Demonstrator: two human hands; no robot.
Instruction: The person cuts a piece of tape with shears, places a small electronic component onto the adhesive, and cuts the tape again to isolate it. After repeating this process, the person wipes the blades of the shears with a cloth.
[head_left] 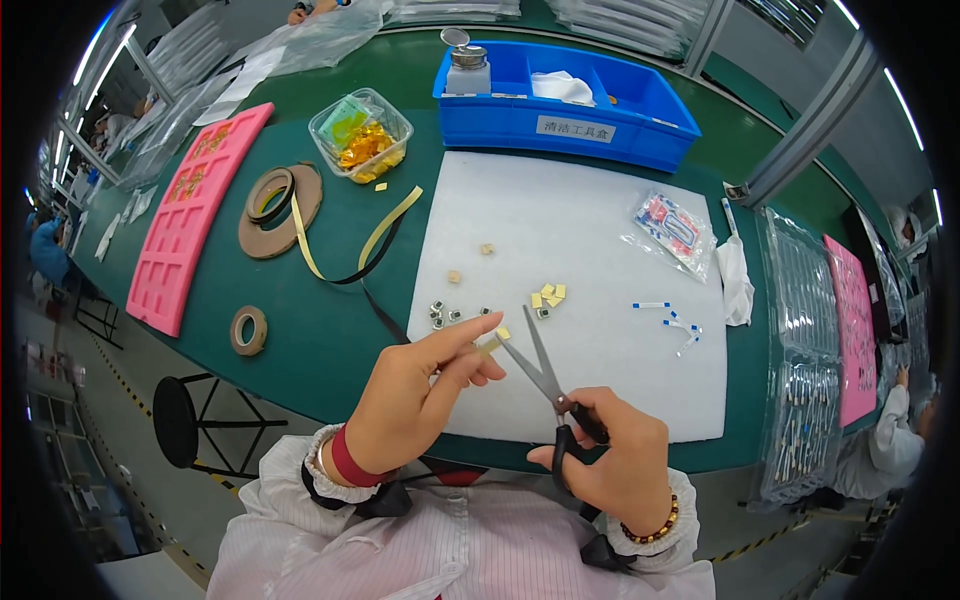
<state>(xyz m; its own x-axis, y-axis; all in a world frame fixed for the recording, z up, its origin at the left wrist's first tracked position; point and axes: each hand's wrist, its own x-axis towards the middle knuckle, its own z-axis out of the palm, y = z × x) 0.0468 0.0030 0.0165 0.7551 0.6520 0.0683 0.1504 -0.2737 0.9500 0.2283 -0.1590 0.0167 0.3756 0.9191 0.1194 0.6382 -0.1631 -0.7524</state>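
Over white matting [580, 215], scissors [548, 383] gripped in right hand [622, 450], long axis away-left; strip [490, 347] pinched in left hand [405, 395].

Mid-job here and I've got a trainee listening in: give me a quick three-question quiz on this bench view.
1. Multiple choice: what holds the scissors?
A) left hand
B) right hand
C) neither hand

2. True or false: the scissor blades are fully closed.

3. Fill in: seen from the wearer, the blue bin stands at the white mat's ____ edge.

Key: 1. B; 2. False, they are open; 3. far.
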